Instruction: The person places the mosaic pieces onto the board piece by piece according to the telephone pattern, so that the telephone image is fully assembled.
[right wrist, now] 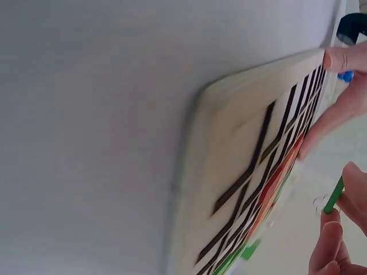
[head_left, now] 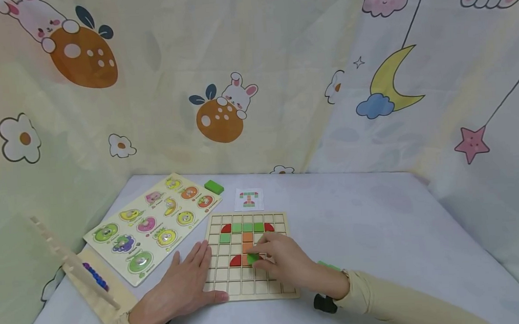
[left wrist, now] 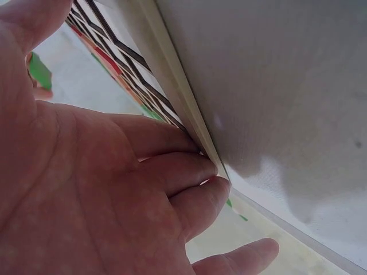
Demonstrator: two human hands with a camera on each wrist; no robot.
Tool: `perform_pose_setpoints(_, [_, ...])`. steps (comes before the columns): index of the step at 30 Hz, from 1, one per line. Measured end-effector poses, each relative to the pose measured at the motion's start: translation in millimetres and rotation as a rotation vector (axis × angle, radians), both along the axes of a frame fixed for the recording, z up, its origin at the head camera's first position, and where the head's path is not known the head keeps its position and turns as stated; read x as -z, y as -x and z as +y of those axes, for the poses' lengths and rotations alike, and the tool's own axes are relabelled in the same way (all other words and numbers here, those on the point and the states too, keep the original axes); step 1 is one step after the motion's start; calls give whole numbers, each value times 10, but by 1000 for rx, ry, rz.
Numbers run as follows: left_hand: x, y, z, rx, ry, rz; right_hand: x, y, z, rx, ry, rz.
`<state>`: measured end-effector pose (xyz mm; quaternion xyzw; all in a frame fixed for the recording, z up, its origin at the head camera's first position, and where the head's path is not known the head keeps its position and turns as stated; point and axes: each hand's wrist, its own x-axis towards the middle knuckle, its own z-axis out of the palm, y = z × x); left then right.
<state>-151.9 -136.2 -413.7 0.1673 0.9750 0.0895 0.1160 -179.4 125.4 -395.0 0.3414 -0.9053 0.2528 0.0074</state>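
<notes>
A wooden grid board point(head_left: 235, 288) lies on the table with red quarter-round, green square and orange square tiles in several cells. My right hand point(head_left: 286, 258) pinches a thin green tile point(head_left: 252, 258) between thumb and fingers, over the lower middle of the board. In the right wrist view that green tile point(right wrist: 334, 195) stands edge-on between the fingertips, apart from the board. My left hand point(head_left: 178, 288) rests with fingers extended along the board's left edge, its thumb at the lower edge. The right hand covers some cells.
A small pattern card point(head_left: 249, 199) lies behind the board. To the left are a fruit puzzle board point(head_left: 158, 255) and a wooden frame with blue beads point(head_left: 95, 277). A green block point(head_left: 214, 187) sits at the back. Green pieces point(head_left: 329, 265) are partly hidden behind my right wrist.
</notes>
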Motion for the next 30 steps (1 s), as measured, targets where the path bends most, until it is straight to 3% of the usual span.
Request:
perform_pose_setpoints(10, [-7,-7,5,2,-1,9,34,45,-369,-71,-117,-21])
perform_pose_setpoints(30, [-10,-2,-4,6,11,3,71,80,-486,-87,-209,-98])
